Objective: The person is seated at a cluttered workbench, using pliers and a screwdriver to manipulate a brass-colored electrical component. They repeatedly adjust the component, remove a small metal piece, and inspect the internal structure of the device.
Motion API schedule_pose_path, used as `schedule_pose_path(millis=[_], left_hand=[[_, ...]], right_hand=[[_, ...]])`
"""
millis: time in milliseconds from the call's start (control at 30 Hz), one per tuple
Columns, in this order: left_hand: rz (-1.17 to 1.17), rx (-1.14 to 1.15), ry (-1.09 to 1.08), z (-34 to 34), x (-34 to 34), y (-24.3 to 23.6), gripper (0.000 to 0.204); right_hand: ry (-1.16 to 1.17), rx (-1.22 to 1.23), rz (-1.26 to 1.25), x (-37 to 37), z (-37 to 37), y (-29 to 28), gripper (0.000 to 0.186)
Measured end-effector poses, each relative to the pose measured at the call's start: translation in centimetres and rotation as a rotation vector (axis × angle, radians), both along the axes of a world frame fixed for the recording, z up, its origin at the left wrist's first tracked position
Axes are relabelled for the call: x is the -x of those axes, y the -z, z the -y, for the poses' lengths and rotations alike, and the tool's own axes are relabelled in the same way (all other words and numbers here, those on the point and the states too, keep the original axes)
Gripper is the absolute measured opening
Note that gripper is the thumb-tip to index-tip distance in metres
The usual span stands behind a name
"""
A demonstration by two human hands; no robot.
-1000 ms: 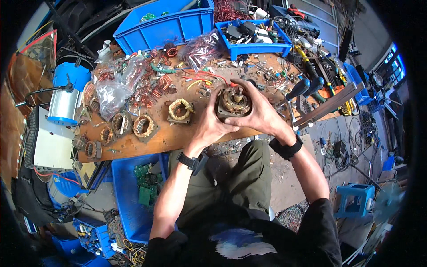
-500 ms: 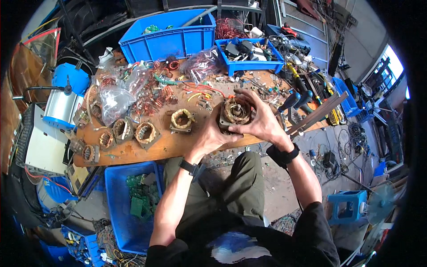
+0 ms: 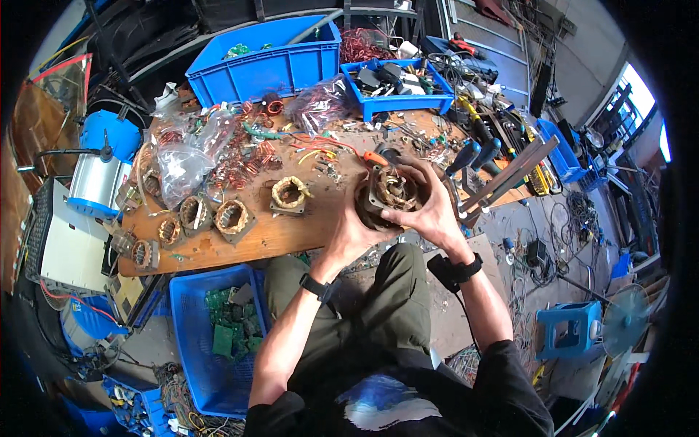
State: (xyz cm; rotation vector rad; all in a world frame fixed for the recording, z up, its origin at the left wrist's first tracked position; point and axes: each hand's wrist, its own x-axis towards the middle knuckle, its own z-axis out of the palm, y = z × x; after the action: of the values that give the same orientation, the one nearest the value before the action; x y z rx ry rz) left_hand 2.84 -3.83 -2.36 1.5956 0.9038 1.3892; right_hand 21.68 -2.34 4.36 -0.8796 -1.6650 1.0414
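At the right part of the bench, a square motor stator (image 3: 394, 191) with pale wound coils is between my two hands. It is tilted, and a dark rounded metal rim (image 3: 362, 195) shows beside and below it; whether the rim belongs to the stator I cannot tell. My left hand (image 3: 357, 227) grips from the lower left, its fingers partly hidden. My right hand (image 3: 435, 211) wraps round the right side, with the thumb across the near edge. Just behind the stator lies an orange handle (image 3: 375, 157). Another stator (image 3: 289, 195) stands alone on the wood to the left.
Several more stators, one of them here (image 3: 231, 219), line the bench's left end. Plastic bags (image 3: 182, 171) and copper wire scraps lie behind. Blue bins (image 3: 266, 76) stand at the back. Upright metal bars (image 3: 513, 175) rise at the right. A blue crate (image 3: 182, 328) holds green circuit boards below.
The stator in my hands has tilted over, and the dark rim beside it has come into sight. The orange handle behind it shows more. The whole view has shifted slightly.
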Motion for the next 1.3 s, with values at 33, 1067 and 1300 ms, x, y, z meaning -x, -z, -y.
schedule_pose_path(millis=[33,1067,1300], left_hand=[[-0.03,0.0,-0.002,0.5,-0.2,0.3,0.124],[-1.165,-0.494,0.089,13.7,0.8,-8.2,0.069],[-1.312,-0.469,0.264,13.3,0.0,-11.4,0.068]], right_hand=[[0.0,0.023,-0.04,-0.4,0.4,0.6,0.102],[-0.155,-0.021,0.098,-6.2,15.1,5.4,0.122],[-0.095,0.164,-0.004,-4.6,16.7,6.3,0.117]])
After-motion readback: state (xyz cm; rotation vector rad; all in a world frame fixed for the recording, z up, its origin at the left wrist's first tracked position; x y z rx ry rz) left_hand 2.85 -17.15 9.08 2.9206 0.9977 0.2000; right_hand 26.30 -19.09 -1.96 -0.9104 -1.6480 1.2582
